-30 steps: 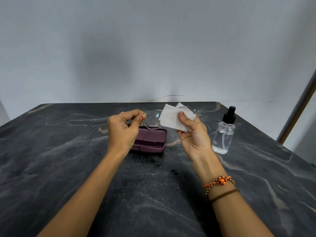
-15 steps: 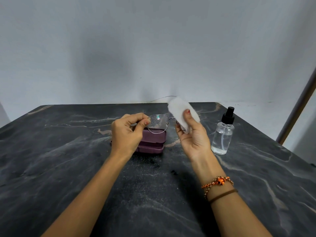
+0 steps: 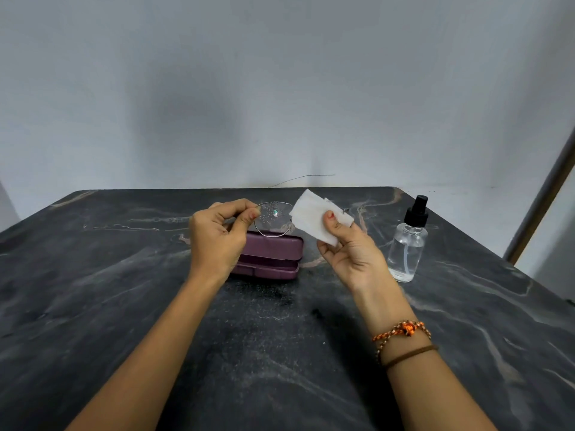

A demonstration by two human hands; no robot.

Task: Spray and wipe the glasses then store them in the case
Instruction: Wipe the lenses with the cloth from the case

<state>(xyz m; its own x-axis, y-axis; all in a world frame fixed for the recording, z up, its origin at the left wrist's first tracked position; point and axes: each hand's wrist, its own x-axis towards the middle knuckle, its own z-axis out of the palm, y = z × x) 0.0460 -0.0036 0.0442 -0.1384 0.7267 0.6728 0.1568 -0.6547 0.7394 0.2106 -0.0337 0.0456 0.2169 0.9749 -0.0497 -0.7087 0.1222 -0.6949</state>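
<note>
- Head view: dark marble-pattern counter (image 3: 124, 306), grey-black with pale and rust veins, fine white speckling across the middle.
- Behind it a plain pale grey-blue wall (image 3: 280, 88) with a soft shadow patch in the centre; a thin wire (image 3: 305, 178) curves along the wall base at the counter's far edge.
- Far right: a slanted brown-and-grey frame edge (image 3: 541, 209), possibly a door or post, can't tell which.
- Left hand (image 3: 217, 237): fingers curled, thumb and forefinger pinching the glasses (image 3: 273, 219) at the left rim of the visible lens. Glasses are held in the air above the case, thin wire frame, the lens dotted with droplets.
- Right hand (image 3: 351, 256): palm toward camera, thumb pressing a folded white wipe (image 3: 317, 216) against the fingers behind it. The wipe covers the right side of the glasses; whether it touches that lens is hidden.
- Case (image 3: 273, 256): purple hard shell, lying on the counter mid-far, directly below the glasses, partly behind the left hand. A seam runs along its front; can't tell if it is latched.
- Spray bottle (image 3: 407, 244): clear body, black pump top, upright on the counter just right of the right hand, nobody touching it.
- Right wrist wears an orange beaded thread bracelet (image 3: 404, 331) and a brown band (image 3: 410, 354).
</note>
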